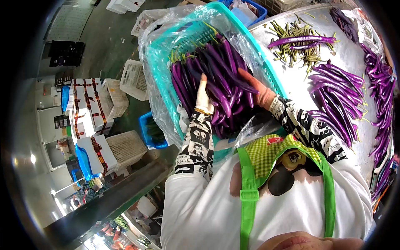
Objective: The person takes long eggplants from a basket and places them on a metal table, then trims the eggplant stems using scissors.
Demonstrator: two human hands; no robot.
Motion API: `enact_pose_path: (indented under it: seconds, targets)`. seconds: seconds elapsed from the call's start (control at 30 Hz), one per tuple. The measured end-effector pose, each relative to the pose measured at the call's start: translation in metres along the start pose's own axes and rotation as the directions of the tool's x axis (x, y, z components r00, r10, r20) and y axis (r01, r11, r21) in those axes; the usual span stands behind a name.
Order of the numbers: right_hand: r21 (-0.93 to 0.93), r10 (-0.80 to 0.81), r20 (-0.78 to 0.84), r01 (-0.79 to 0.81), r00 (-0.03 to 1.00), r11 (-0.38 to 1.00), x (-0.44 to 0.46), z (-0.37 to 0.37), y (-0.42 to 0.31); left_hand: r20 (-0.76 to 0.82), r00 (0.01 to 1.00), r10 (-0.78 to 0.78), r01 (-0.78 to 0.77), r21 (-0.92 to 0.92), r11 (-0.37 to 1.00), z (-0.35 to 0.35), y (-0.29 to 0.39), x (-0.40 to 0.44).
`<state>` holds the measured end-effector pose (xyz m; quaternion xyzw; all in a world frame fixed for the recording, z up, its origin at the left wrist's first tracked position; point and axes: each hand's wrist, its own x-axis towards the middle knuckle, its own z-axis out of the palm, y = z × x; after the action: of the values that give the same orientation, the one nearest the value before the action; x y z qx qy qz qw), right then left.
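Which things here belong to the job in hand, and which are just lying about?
Seemingly in the job:
left hand
right hand
eggplants both hands touch
teal basket
plastic liner
perhaps table eggplants, metal table

Seemingly just lying about:
pale crate
blue crate
taped white boxes

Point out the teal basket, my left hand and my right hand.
Teal basket (266, 62), head view: right-hand rim.
Left hand (203, 99), head view: below the thumb.
Right hand (263, 95), head view: middle of hand.
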<state>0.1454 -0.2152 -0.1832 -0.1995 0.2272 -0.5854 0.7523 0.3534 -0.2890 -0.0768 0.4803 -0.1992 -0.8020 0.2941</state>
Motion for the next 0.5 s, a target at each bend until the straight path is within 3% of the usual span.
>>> enact_pose_path:
  seconds: [0.03,0.1,0.13,0.17,0.2,0.23,0.27,0.33,0.37,0.4,0.47,0.5]
  targets:
    - [0.039,0.033,0.007,-0.033,0.999,0.999,0.002,0.004,-0.003,0.037,0.999,-0.025,0.025,0.000,1.000,-0.002,0.002,-0.001]
    - [-0.251,-0.156,-0.077,0.133,0.985,0.959,-0.003,0.024,-0.020,0.042,0.998,-0.052,0.051,0.004,0.999,-0.003,0.003,0.002]
    - [0.050,0.079,-0.084,-0.075,0.993,0.996,0.001,0.029,-0.030,0.067,0.993,-0.092,0.091,0.012,0.996,-0.004,0.007,0.005]
    - [0.340,0.302,-0.019,-0.278,0.953,0.898,0.005,0.033,-0.039,0.082,0.986,-0.145,0.144,0.027,0.989,-0.006,0.009,0.006]
    - [0.579,0.480,0.108,-0.448,0.871,0.682,0.008,0.036,-0.048,0.075,0.982,-0.173,0.173,0.004,0.985,0.000,0.013,0.005]
    - [0.460,0.552,-0.065,-0.466,0.831,0.755,0.009,0.055,-0.051,0.029,0.992,-0.123,0.122,0.056,0.991,0.007,0.014,0.005]
    - [0.229,0.435,-0.160,-0.396,0.886,0.889,0.017,0.039,-0.034,-0.012,0.997,-0.070,0.071,0.104,0.992,0.014,0.013,0.003]
    - [-0.043,0.322,-0.281,-0.347,0.904,0.937,0.012,0.067,-0.051,-0.066,0.991,-0.114,0.122,0.151,0.981,0.019,0.014,0.001]
    - [-0.393,0.208,-0.268,-0.304,0.941,0.868,0.011,0.063,-0.058,-0.169,0.983,-0.071,0.118,0.287,0.951,-0.002,0.005,0.019]
    - [-0.408,0.136,-0.286,-0.249,0.949,0.879,0.012,0.061,-0.051,-0.263,0.965,-0.013,0.126,0.418,0.900,-0.024,-0.004,0.038]
    - [-0.443,-0.022,-0.317,-0.128,0.948,0.888,0.020,0.052,-0.033,-0.204,0.978,0.042,0.049,0.422,0.905,0.003,0.003,0.007]
    - [-0.345,0.068,-0.286,-0.169,0.956,0.923,0.013,0.066,-0.047,-0.122,0.992,0.001,0.039,0.322,0.946,-0.014,-0.002,0.016]
